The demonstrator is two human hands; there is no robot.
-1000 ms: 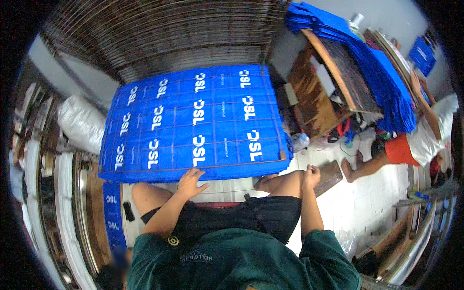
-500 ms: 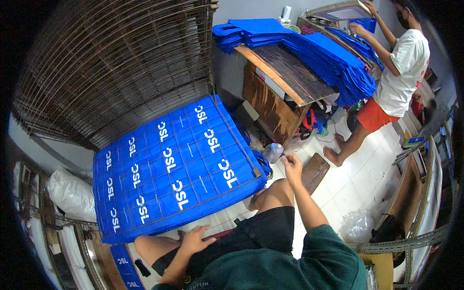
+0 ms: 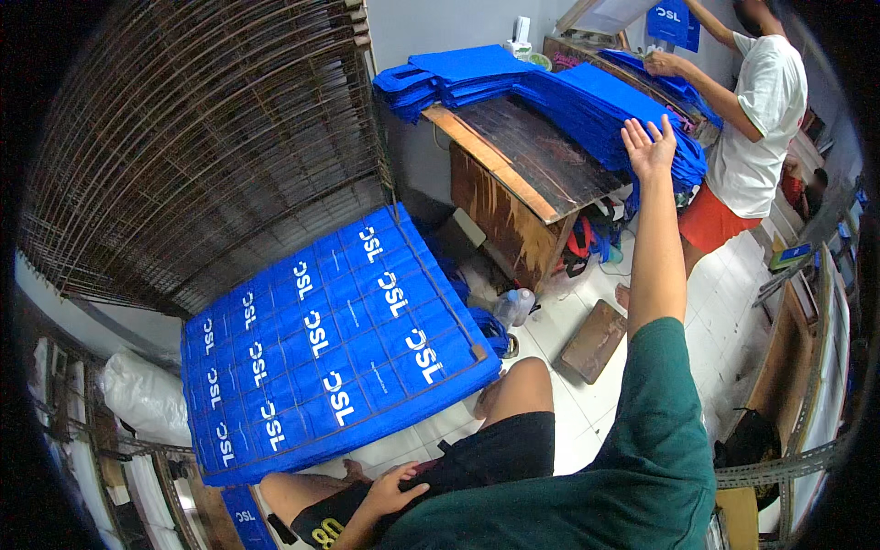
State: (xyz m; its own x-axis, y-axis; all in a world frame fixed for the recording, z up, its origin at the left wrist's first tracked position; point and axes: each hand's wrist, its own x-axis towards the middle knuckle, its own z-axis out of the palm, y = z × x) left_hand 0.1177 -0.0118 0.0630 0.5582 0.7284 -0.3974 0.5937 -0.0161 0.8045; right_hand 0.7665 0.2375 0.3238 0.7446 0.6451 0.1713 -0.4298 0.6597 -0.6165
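Note:
My right arm stretches forward, and my right hand (image 3: 649, 148) is open, palm up and fingers spread, with nothing in it. It appears in front of the pile of blue fabric pieces (image 3: 596, 96) on the dark wooden table (image 3: 559, 137); whether it touches them I cannot tell. My left hand (image 3: 392, 490) lies on my lap with its fingers loosely extended, holding nothing visible. To the left, blue fabric pieces with white print (image 3: 367, 390) lie flat under a wire grid. A tall stack of wire racks (image 3: 211, 119) is tilted up behind them.
A co-worker in a white shirt (image 3: 770, 92) stands at the far right, arms raised near a frame (image 3: 610, 14). A brown block (image 3: 594, 342) and a clear plastic bottle (image 3: 518, 307) are on the tiled floor. A filled clear plastic bag (image 3: 147, 394) sits at left.
My right hand has moved from above the floor near the bottle up and forward to the blue pile, opening out. My left hand has settled onto my lap. The view has shifted slightly.

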